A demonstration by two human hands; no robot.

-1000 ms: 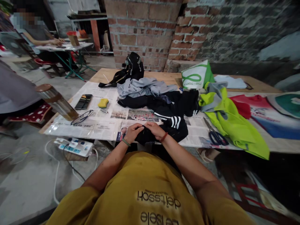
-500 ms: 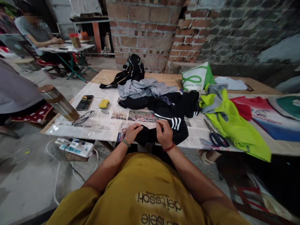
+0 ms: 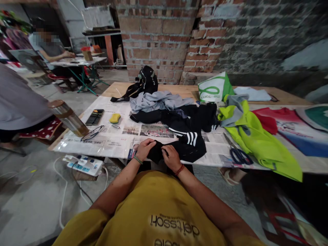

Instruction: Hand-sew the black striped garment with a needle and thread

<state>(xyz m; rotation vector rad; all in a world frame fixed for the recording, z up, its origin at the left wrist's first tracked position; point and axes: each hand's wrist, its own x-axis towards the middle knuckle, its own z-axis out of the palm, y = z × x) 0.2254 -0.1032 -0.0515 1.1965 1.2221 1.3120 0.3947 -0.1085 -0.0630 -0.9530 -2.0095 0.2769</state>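
A black garment with white stripes (image 3: 196,152) lies along the table's near edge, part of it pulled toward me. My left hand (image 3: 145,149) pinches the end of this black cloth between thumb and fingers. Close by on the right, my right hand (image 3: 172,158) is closed in a pinch against the same cloth. Whatever sits between its fingertips is too small to make out. Behind the garment is a heap of grey cloth (image 3: 161,99). Dark-handled scissors (image 3: 239,155) rest to the right.
Newspaper (image 3: 112,145) covers the table. On the left stand a tilted-looking flask (image 3: 68,118), a phone (image 3: 94,117), glasses (image 3: 93,133) and a yellow sponge-like piece (image 3: 114,118). A neon-yellow garment (image 3: 258,140) overhangs the right edge. A power strip (image 3: 85,165) sits below; a person (image 3: 23,99) is at left.
My right hand has come down and left from above the cloth to touch it near my left hand. The left hand keeps its pinch. The view has tilted up slightly.
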